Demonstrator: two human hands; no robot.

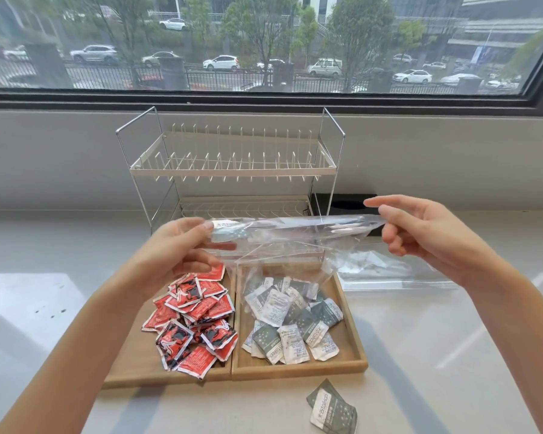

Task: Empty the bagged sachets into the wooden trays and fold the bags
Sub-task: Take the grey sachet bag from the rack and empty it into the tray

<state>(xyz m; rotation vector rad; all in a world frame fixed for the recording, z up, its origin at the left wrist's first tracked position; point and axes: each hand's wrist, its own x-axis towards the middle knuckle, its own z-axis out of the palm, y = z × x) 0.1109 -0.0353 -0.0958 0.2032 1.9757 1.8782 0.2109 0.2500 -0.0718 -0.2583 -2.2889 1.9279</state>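
Hands are stretching a clear plastic bag (295, 228) taut right above the two wooden trays. Left hand (182, 245) is pinching one end of it, right hand (420, 228) is gripping the other end with the top fingers sticking out loose. Bag's looking empty already: red sachets (195, 317) are piling in the left tray (129, 375), grey-white sachets (295, 321) in the right tray (355, 349). Another bag (389, 274) is lying flat just right of the trays.

Stuff that could go sideways, I reckon: the film's slippery, so the fold could slide out crooked, and the hanging part could drag sachets out. One stray pair of sachets (333, 410) is already sitting in front of the right tray, easy to forget.
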